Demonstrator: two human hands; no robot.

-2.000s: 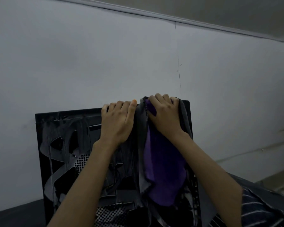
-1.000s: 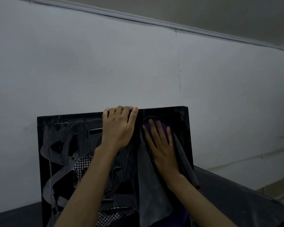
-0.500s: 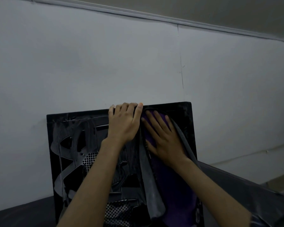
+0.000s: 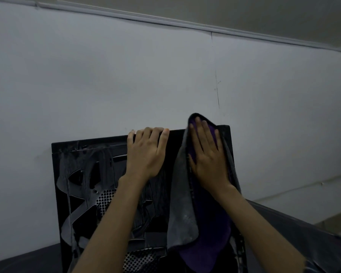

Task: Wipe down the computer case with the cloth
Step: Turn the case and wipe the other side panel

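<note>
A black computer case (image 4: 83, 186) stands upright in front of me, its near panel streaked with grey smears and showing perforated mesh. My left hand (image 4: 146, 154) lies on the panel with its fingertips curled over the case's top edge. A purple and grey cloth (image 4: 187, 217) hangs down the right part of the panel and pokes a little above the top edge. My right hand (image 4: 207, 154) presses flat on the cloth with straight, spread fingers, just below the upper right corner.
A plain white wall (image 4: 126, 75) rises right behind the case. The case stands on a dark surface (image 4: 295, 237) that runs off to the right and left.
My right hand has slid the cloth up the panel from below the top edge until the cloth pokes over it. My left hand has stayed on the top edge.
</note>
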